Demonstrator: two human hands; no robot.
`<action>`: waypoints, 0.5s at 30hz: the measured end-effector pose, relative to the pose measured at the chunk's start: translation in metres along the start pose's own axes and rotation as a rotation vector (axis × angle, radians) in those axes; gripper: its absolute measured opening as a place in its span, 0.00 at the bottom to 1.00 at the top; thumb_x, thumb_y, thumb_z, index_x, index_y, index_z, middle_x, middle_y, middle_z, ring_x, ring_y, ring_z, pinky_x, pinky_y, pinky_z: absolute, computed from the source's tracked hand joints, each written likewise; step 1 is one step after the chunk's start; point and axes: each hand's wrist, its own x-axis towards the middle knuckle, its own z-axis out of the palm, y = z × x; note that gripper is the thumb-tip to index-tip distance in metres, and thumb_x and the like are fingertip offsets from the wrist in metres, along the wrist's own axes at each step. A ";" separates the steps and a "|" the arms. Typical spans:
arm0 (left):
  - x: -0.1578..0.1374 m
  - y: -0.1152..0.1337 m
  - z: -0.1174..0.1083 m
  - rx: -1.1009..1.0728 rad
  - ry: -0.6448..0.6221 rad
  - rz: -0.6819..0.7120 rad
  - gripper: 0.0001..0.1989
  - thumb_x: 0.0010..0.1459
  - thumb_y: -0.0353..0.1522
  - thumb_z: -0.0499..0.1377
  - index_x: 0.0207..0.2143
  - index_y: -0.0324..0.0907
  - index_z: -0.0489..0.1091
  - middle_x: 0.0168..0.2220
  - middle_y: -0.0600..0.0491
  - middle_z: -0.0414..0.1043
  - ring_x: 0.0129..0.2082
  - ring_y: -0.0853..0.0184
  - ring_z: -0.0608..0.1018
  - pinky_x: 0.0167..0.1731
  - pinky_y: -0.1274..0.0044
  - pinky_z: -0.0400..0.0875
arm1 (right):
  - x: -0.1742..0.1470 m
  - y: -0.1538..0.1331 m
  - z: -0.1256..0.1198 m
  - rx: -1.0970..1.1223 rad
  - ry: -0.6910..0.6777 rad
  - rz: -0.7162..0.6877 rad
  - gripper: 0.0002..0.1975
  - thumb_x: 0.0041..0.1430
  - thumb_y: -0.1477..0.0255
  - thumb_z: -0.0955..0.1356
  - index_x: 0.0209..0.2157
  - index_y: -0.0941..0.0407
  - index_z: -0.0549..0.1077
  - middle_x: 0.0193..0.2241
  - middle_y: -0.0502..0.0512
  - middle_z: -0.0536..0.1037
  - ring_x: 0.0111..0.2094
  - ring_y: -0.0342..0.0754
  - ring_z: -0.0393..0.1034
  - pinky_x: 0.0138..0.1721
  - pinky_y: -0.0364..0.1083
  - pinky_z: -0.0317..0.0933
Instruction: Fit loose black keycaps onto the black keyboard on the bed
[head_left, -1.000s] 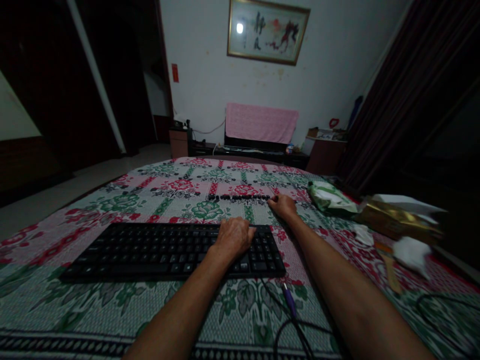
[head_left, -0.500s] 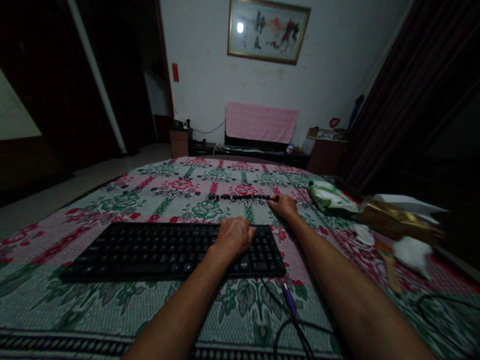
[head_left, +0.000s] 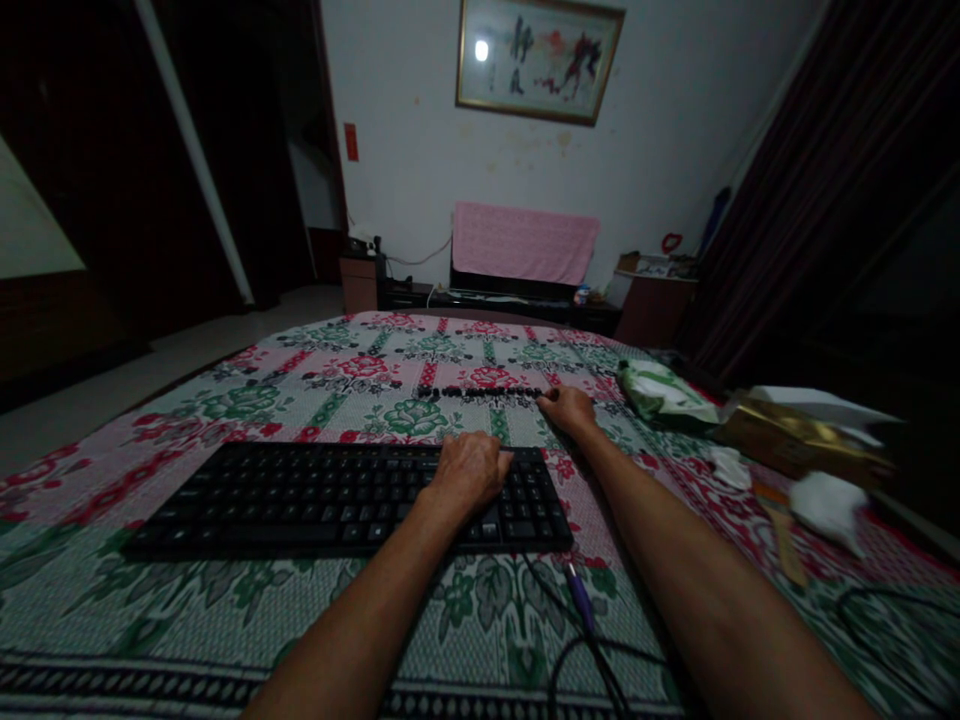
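A black keyboard (head_left: 285, 500) lies on the patterned tablecloth in front of me. My left hand (head_left: 469, 470) rests on its right part, palm down, with the thumb apart; the fingers bend downward, their tips partly hidden. Beyond the keyboard, small black keycaps (head_left: 491, 392) stand in a row on the cloth. My right hand (head_left: 568, 408) is at the right end of that row, thumb and forefinger pinched at the last keycap, which is mostly covered by the fingers.
A cable with a purple plug (head_left: 579, 600) lies before the keyboard. To the right are a brush (head_left: 784, 540), crumpled white tissues (head_left: 829, 508), a gold box (head_left: 799, 440) and a green-white tissue pack (head_left: 664, 393). A towel-draped screen (head_left: 525, 240) stands by the wall.
Both hands stay nearly in place, the left on the keyboard and the right at the row's end. The view has shifted very slightly.
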 end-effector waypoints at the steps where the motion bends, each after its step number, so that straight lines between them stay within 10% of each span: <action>1: 0.000 0.000 0.000 -0.001 -0.002 -0.001 0.18 0.61 0.39 0.46 0.38 0.38 0.71 0.39 0.44 0.73 0.42 0.57 0.74 0.42 0.67 0.65 | 0.000 0.000 0.000 0.000 -0.001 0.003 0.17 0.50 0.59 0.64 0.36 0.54 0.76 0.35 0.57 0.78 0.38 0.49 0.72 0.35 0.42 0.61; 15: 0.000 0.000 0.000 -0.018 -0.023 -0.014 0.19 0.61 0.39 0.45 0.39 0.38 0.71 0.39 0.44 0.73 0.42 0.58 0.74 0.43 0.67 0.64 | 0.002 0.002 0.000 0.022 -0.021 -0.006 0.16 0.48 0.60 0.65 0.36 0.54 0.76 0.35 0.57 0.78 0.38 0.51 0.72 0.36 0.43 0.61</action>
